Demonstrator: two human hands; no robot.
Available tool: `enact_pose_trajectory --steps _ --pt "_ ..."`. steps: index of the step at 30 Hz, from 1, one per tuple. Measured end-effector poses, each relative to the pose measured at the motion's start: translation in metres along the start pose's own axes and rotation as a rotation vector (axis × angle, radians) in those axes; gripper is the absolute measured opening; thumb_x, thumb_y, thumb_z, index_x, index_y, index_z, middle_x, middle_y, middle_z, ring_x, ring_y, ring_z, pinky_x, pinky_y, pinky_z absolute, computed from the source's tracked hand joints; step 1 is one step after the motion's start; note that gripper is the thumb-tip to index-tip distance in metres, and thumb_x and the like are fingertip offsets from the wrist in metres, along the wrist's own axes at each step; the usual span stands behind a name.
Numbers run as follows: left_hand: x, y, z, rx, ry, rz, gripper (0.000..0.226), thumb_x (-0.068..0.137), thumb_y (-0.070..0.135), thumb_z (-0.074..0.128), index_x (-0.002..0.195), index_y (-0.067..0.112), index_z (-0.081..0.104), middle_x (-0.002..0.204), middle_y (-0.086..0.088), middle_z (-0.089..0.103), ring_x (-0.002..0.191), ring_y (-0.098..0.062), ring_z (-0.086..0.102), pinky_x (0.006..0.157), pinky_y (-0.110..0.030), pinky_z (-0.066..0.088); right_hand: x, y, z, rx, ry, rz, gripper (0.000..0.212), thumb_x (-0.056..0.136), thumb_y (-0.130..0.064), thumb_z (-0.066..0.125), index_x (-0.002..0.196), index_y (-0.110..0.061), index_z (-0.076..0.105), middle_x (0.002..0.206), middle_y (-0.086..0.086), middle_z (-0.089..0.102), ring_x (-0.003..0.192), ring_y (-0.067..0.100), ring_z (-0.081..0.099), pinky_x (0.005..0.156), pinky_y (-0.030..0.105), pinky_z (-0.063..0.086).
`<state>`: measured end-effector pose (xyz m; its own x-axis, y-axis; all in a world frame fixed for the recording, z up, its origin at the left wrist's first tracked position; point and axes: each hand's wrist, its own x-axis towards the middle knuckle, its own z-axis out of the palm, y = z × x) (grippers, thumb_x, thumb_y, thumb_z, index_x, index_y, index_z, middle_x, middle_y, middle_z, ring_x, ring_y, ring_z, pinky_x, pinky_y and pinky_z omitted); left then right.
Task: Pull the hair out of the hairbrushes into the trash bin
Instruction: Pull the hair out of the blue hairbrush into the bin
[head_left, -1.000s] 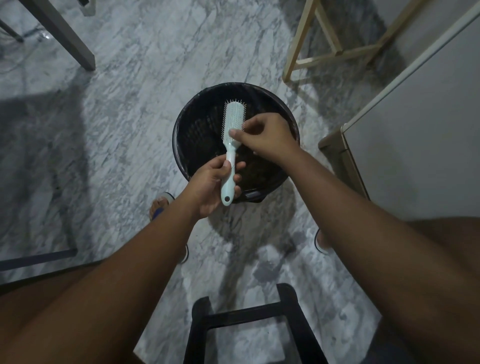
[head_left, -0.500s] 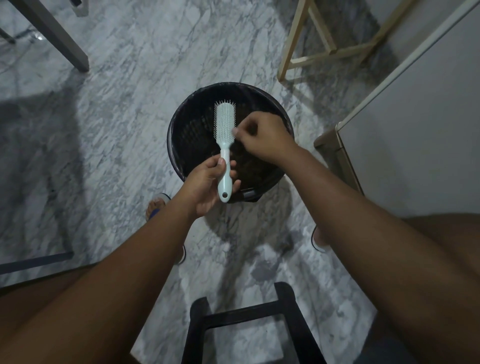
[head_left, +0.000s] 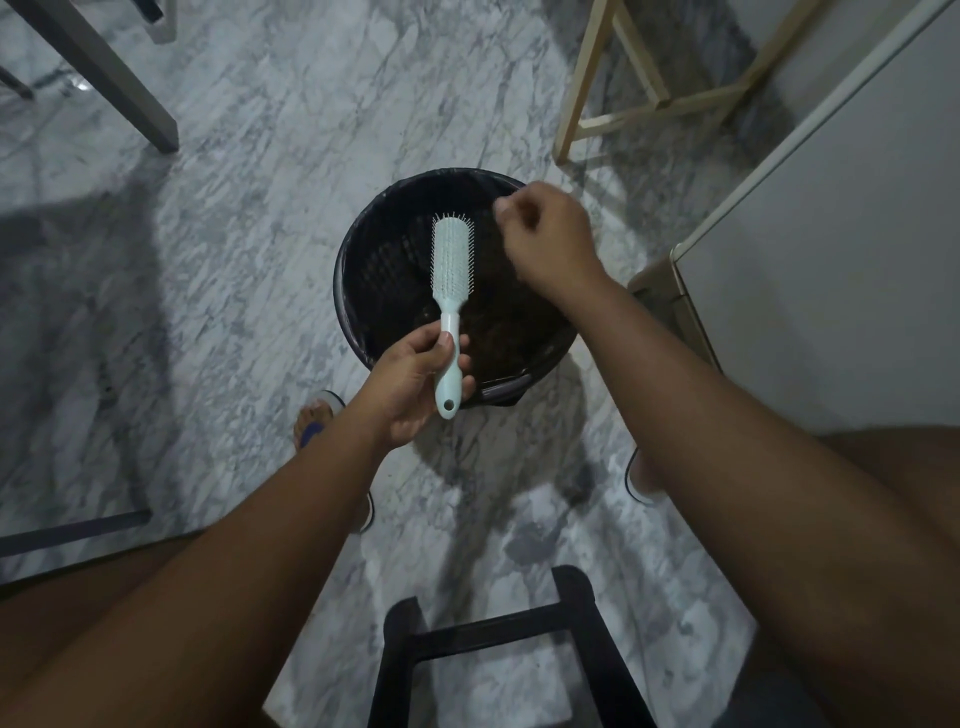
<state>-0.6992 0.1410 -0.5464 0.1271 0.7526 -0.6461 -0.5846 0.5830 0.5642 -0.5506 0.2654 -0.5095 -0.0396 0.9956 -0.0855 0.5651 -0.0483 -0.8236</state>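
Over the open mouth of the trash bin (head_left: 359, 291), a pale blue hairbrush (head_left: 452, 260) stands almost upright in the view, with its bristled head toward the bin's far rim and its handle toward the near rim. The left hand (head_left: 410, 384) grips the handle, with the thumb laid along its front and the fingers wrapped behind; the handle's end, with its hanging hole, sticks out below the fist. The right hand (head_left: 550, 239) is clear of the brush, just to the right of the head and above the bin's far right rim. Its fingers are curled in and the thumb and fingertip are pinched together. It is slightly blurred, so I cannot tell whether any hair is caught in the pinch.

Black liner covers the bin, and a brownish mass lies at its bottom. The bin sits on a grey-veined marble floor (head_left: 260, 208). Two sandalled feet (head_left: 314, 421) stand near its front. A black stool frame (head_left: 498, 639) fills the near edge of the floor. A pale wooden frame (head_left: 623, 114) stands beyond the bin, a white cabinet (head_left: 831, 234) to the right, and a grey table leg (head_left: 114, 78) at the far left.
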Motion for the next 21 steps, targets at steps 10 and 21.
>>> enact_pose_trajectory --steps 10,21 --pt "-0.002 0.006 0.008 0.106 -0.078 -0.010 0.032 0.102 0.008 0.046 0.133 0.009 0.051 0.101 -0.004 0.059 0.076 -0.013 0.060 0.074 -0.039 0.057 0.012 -0.015 0.010 -0.152 0.008 -0.038 0.020 0.081 -0.043 0.076 0.088 -0.025 0.074 0.076 -0.011 0.067 0.074 0.005 0.066 0.067 0.024 0.052" --pt "-0.005 0.011 0.001 -0.071 -0.083 -0.007 0.024 0.103 0.010 0.045 0.124 0.006 0.055 0.099 -0.004 0.058 0.074 -0.013 0.058 0.068 -0.034 0.057 0.016 0.009 0.004 0.174 0.080 0.045 0.016 0.095 -0.003 0.055 0.101 -0.007 0.070 0.086 0.005 0.074 0.070 0.010 0.069 0.077 0.024 0.060"
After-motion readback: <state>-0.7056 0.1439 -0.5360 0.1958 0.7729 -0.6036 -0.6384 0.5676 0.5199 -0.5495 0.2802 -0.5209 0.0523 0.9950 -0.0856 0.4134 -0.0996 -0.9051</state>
